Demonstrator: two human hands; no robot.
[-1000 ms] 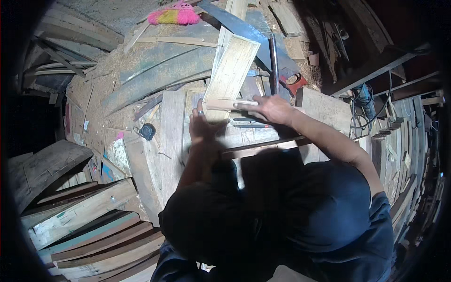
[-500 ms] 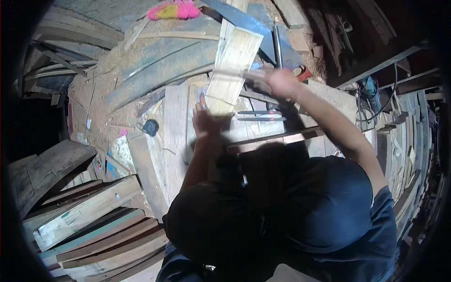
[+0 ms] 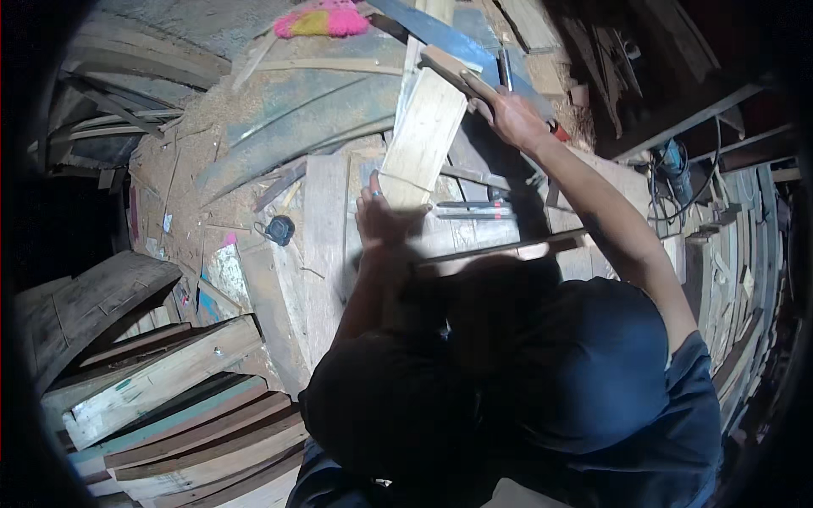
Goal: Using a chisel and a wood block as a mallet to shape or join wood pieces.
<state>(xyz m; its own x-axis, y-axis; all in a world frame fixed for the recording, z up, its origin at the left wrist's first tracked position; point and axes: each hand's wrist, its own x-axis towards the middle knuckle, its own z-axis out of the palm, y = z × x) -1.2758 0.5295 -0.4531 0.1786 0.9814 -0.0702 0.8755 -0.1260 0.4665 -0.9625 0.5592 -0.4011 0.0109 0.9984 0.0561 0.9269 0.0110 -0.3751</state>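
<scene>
The block [image 3: 445,63] has moved to the far end of the board [image 3: 425,127], the right hand [image 3: 517,121] closed round it; the left hand [image 3: 383,223], half-open, rests at the near end. I'd brace that end, keep strokes level.

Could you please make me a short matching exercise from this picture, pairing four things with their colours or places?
1. left hand
2. right hand
3. fuzzy item
4. corded tool

A. teal-blue, toward the right
B. pink and yellow
C. at the pale board's near end
D. gripping a flat tan piece

Pairs: 1-C; 2-D; 3-B; 4-A
</scene>
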